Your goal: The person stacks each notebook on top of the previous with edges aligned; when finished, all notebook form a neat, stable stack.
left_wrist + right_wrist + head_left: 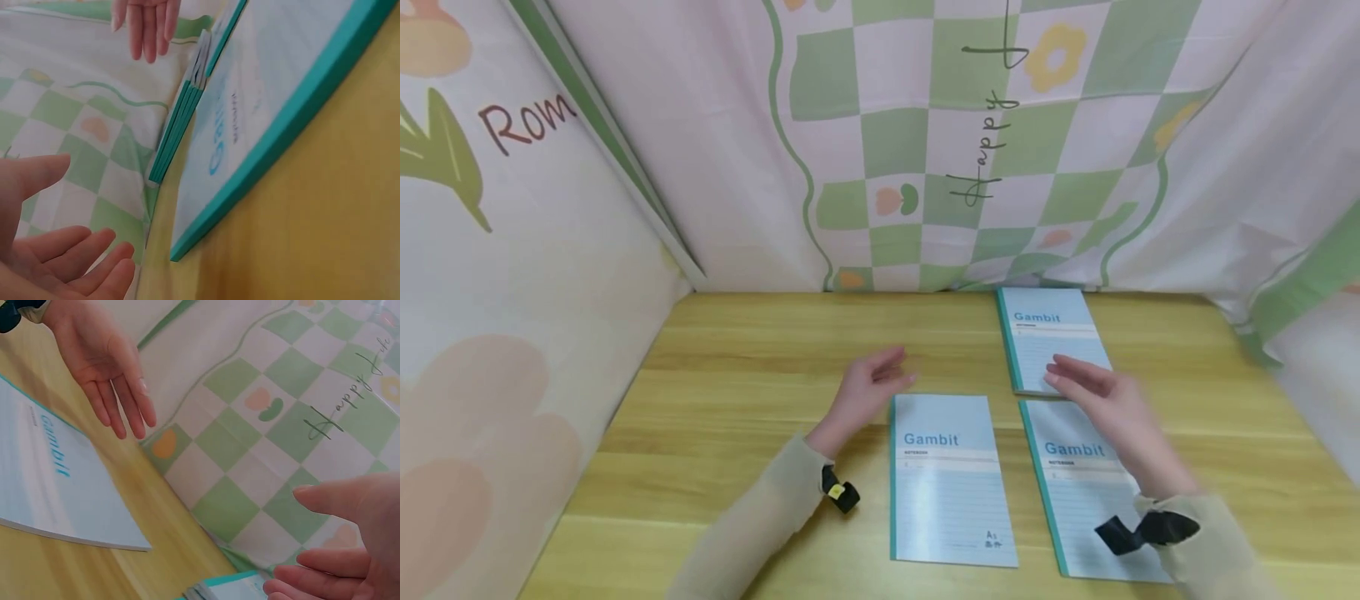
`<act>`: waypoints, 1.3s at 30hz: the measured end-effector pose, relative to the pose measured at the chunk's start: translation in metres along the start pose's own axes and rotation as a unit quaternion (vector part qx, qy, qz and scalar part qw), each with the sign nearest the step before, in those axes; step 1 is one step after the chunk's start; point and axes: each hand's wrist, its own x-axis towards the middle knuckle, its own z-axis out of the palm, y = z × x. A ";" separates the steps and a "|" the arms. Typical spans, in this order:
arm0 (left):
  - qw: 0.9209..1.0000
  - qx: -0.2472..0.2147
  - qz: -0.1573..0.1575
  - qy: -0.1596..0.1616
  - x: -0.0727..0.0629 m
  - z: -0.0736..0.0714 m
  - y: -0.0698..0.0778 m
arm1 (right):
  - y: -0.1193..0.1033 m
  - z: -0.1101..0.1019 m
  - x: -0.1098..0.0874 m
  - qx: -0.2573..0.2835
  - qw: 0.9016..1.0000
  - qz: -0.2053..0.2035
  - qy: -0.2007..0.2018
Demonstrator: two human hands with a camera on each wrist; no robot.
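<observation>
Three light-blue "Gambit" notebook spots show on the wooden table, each with a teal spine. The near left notebook (951,500) lies flat below my left hand (867,390), which hovers with fingers extended and nothing in them. Over the near right notebook (1090,517) reaches my right hand (1101,396), its fingers loosely straight and holding nothing. That hand overlaps a corner of the back notebook stack (1052,329). Seen edge-on in the left wrist view, several teal spines (178,131) lie on one another there. My right forearm hides part of the near right notebook.
A curtain (895,150) with green checks hangs along the table's back edge. To the left stands a printed fabric wall (497,292). Bare wood of the table (737,358) extends left of the notebooks. Each sleeve has a black strap (842,493) at the wrist.
</observation>
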 end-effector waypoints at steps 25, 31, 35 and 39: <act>0.998 0.016 -0.060 -0.014 -0.064 0.005 -0.017 | 0.008 0.058 -0.028 0.040 0.997 -0.004 -0.073; 0.998 0.011 -0.064 -0.019 -0.074 0.005 -0.018 | 0.011 0.066 -0.033 0.033 0.996 0.016 -0.082; 0.996 -0.001 -0.080 -0.027 -0.080 0.005 -0.015 | 0.013 0.070 -0.034 0.032 0.995 0.034 -0.086; 0.996 -0.012 -0.081 -0.030 -0.087 0.005 -0.014 | 0.012 0.071 -0.038 0.031 0.995 0.038 -0.091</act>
